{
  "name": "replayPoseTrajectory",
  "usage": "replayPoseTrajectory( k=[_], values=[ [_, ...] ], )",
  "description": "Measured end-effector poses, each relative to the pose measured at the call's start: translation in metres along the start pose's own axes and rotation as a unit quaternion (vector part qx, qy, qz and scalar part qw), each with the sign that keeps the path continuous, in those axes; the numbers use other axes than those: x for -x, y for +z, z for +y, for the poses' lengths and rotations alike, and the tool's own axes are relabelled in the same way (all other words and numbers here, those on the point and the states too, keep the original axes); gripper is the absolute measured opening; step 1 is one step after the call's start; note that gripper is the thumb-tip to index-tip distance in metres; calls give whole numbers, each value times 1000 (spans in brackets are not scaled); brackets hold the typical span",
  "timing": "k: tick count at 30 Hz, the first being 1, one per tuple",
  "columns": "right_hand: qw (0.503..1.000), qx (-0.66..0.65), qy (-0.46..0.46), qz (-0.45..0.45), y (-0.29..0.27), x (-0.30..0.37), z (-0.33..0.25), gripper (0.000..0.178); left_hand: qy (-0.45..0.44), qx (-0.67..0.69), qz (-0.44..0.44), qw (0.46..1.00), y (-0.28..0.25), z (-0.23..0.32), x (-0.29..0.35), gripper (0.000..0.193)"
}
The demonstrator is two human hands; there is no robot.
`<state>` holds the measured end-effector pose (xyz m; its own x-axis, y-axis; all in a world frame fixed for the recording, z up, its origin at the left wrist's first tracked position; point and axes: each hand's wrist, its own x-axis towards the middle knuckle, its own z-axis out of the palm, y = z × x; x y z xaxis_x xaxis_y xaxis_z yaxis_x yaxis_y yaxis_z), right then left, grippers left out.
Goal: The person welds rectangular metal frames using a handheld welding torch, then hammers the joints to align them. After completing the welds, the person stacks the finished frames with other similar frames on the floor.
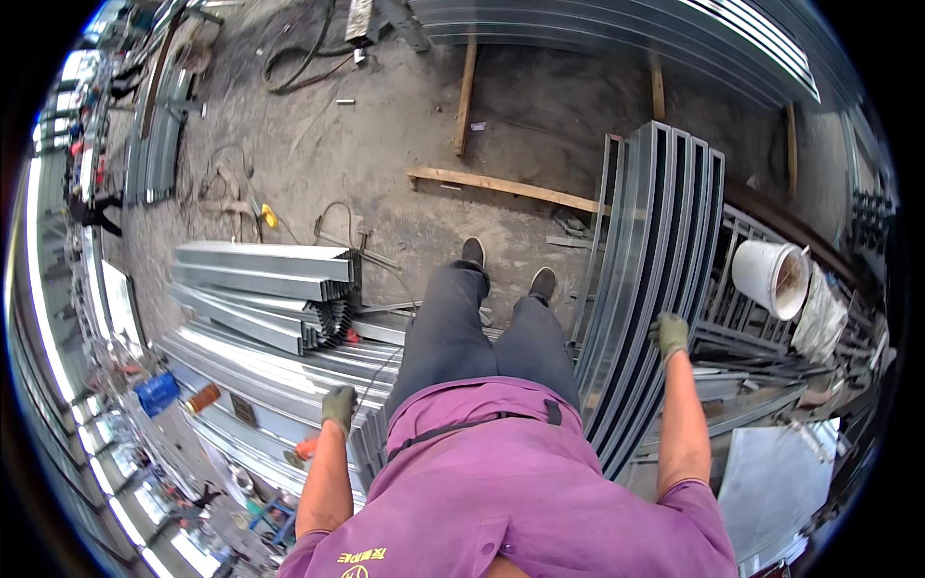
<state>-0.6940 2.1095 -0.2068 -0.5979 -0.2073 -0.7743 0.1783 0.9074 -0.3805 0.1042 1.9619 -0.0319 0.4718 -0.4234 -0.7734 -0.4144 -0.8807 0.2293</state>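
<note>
Steel channels (655,279), right hand (671,335) raised gripping

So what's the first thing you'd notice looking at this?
Probably the person in the purple shirt, seen from above, standing among grey metal channels. The right hand, in a green glove, rests on an upright stack of channels, and the left hand, gloved too, rests on the flat pile on the other side. A white bucket sits at the right, and wooden planks lie on the dusty floor ahead.
</note>
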Motion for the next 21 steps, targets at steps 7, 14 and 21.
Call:
replayPoseTrajectory(
  k=[7, 14, 21],
  values=[
    [994, 47, -84, -56, 59, 18, -171, 27, 26, -42, -131, 990, 57, -127, 20, 29],
    [907, 313, -192, -204, 227, 84, -250, 35, 69, 31, -162, 984, 86, -108, -83, 39],
    [911, 286, -142, -261, 288, 202, -352, 37, 30, 296, -55, 953, -46, 38, -122, 44]
  ],
)
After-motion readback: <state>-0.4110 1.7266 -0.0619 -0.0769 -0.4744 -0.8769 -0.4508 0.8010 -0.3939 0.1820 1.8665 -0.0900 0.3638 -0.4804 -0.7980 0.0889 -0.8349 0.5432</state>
